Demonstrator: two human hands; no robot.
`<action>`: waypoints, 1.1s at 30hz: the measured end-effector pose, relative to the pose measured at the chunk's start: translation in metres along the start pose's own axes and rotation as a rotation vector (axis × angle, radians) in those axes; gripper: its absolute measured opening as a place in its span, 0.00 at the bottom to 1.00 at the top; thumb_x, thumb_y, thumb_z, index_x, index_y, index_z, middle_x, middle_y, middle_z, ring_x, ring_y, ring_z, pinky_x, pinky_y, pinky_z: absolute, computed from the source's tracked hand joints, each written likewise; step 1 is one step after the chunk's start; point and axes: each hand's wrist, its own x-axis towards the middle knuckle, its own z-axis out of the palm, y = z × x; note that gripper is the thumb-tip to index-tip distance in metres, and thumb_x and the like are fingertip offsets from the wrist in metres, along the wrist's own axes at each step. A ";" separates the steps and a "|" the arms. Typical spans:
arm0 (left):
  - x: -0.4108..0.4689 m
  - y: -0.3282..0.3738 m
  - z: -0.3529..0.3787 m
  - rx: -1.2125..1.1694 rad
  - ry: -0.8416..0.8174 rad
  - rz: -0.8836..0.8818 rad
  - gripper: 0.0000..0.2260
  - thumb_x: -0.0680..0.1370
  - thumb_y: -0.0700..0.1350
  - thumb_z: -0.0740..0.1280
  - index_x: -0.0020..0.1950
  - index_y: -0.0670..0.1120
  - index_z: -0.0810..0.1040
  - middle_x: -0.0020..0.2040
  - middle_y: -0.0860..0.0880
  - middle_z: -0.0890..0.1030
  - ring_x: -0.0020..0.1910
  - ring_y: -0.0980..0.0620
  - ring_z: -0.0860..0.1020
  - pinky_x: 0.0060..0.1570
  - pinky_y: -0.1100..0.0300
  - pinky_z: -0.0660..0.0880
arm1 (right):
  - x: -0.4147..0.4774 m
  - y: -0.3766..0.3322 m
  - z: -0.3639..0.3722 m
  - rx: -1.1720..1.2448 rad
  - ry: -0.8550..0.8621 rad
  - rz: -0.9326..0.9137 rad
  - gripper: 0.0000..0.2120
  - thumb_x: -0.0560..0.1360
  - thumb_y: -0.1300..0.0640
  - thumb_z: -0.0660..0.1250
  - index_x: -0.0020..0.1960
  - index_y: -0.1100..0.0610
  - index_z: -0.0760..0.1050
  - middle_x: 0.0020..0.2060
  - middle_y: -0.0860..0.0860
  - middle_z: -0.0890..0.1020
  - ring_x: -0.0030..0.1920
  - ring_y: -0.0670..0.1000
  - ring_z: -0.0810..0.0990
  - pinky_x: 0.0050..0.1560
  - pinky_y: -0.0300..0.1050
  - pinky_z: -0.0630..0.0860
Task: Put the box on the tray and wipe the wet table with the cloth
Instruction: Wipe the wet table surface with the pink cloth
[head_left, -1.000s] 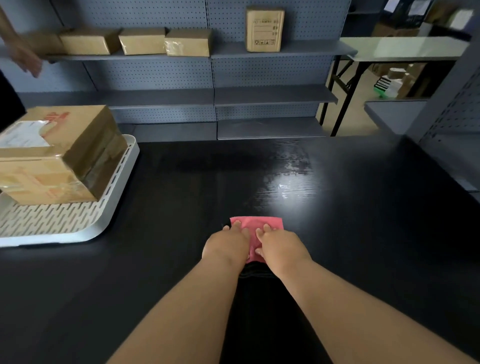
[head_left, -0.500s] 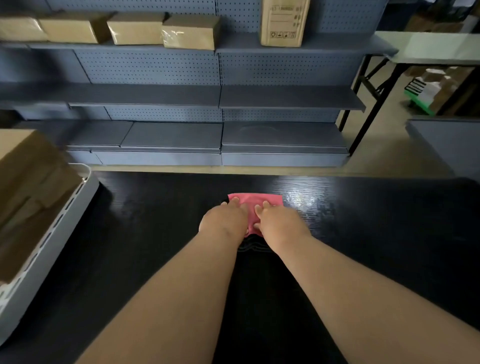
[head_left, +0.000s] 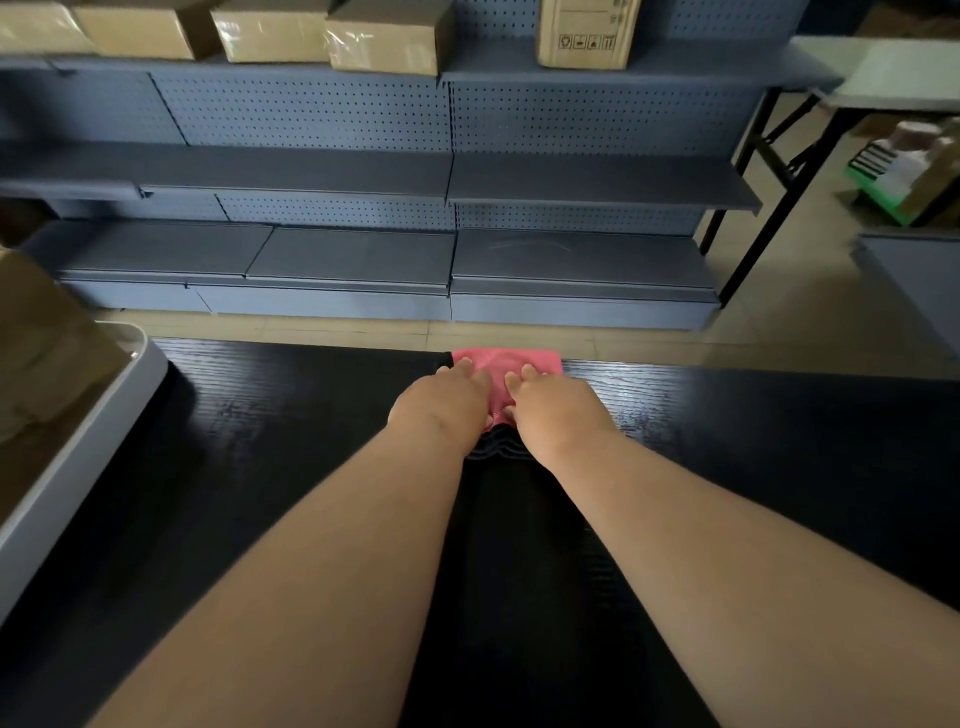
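We lean over the black wood-grain counter (head_left: 260, 467). At the frame's left edge, the white plastic tray (head_left: 78, 441) holds the brown cardboard box (head_left: 41, 353). At centre, by the counter's far edge, lies the pink cloth (head_left: 506, 364). Our left hand (head_left: 441, 410) and right hand (head_left: 558, 410) press it side by side, fingers (head_left: 462, 368) stretched flat.

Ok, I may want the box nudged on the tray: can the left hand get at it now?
Probably yes. The left hand rests on the cloth, and only bare table lies between it and the box on the tray to its left; it would have to leave the cloth.
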 end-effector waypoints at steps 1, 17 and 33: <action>-0.003 0.001 0.002 0.001 0.001 -0.002 0.22 0.82 0.48 0.59 0.75 0.45 0.59 0.76 0.46 0.58 0.74 0.43 0.62 0.63 0.45 0.71 | -0.002 0.000 0.002 0.002 -0.002 0.003 0.21 0.83 0.58 0.52 0.75 0.58 0.58 0.74 0.55 0.63 0.69 0.58 0.70 0.61 0.53 0.71; -0.157 0.048 0.066 -0.027 -0.027 0.061 0.24 0.82 0.47 0.58 0.77 0.46 0.56 0.79 0.47 0.49 0.78 0.44 0.53 0.67 0.43 0.68 | -0.168 -0.025 0.049 -0.003 -0.091 0.054 0.25 0.84 0.50 0.49 0.79 0.53 0.50 0.78 0.52 0.54 0.72 0.57 0.67 0.67 0.53 0.70; -0.439 0.121 0.184 0.017 0.001 0.165 0.22 0.82 0.43 0.56 0.76 0.44 0.57 0.79 0.45 0.51 0.76 0.44 0.57 0.64 0.48 0.68 | -0.466 -0.101 0.135 0.074 -0.160 0.141 0.24 0.84 0.53 0.49 0.79 0.55 0.50 0.78 0.52 0.54 0.74 0.53 0.65 0.68 0.50 0.68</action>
